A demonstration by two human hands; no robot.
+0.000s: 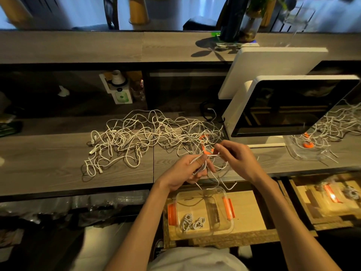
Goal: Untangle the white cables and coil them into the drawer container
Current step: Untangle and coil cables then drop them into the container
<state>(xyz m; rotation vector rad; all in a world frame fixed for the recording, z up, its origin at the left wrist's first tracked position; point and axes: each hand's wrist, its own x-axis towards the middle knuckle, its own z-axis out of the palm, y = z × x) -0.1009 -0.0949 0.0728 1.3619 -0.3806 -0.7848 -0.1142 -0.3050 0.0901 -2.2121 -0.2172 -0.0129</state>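
My left hand (187, 170) grips a half-wound white cable (203, 167); my right hand (233, 157) pinches its strand. Both hover over the desk's (58, 163) front edge. The tangled cables (140, 137) sprawl mid-desk. Below, the drawer container (203, 212) holds two coiled cables (192, 222). A monitor (289, 106) crowds the right.

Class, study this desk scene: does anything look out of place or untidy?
Yes. A big tangle of white cables sprawls loose across the desk, while only two coiled cables lie in the clear container in the open drawer.
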